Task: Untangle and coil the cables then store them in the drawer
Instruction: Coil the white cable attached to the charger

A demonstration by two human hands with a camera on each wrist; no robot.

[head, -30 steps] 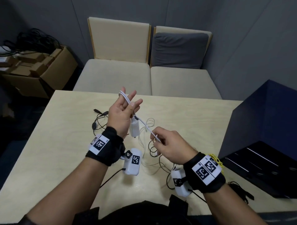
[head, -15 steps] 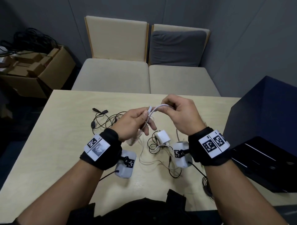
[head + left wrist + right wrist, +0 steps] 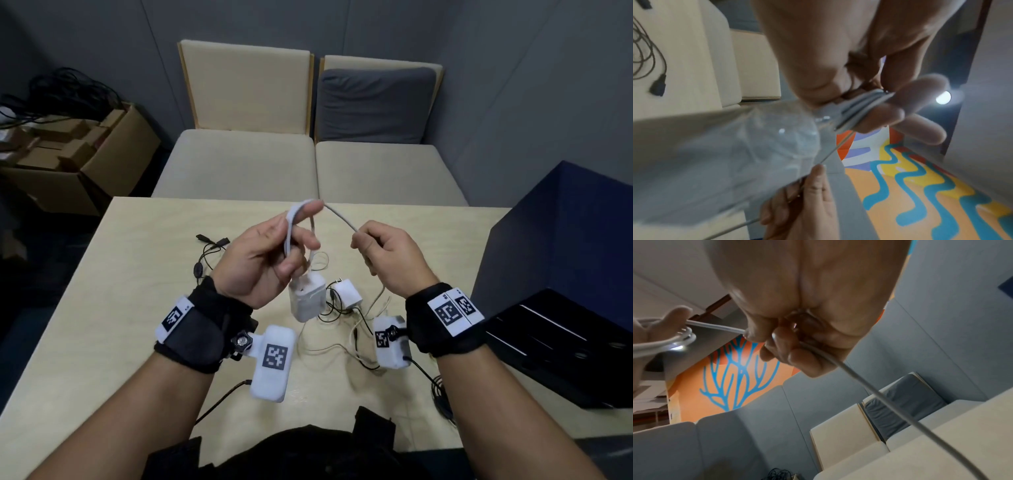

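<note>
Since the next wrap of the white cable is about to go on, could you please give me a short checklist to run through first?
1. Left hand holds the loops of the white cable over its fingers: ok.
2. Right hand grips the free run of the cable: ok.
3. Span between the hands free of knots: ok.
4. White charger block hanging under the left hand clear of the table: cannot tell.
5. Trailing cable free of the tangle beside the second charger: cannot tell.
6. Black cable out of the way at the left: ok.
</note>
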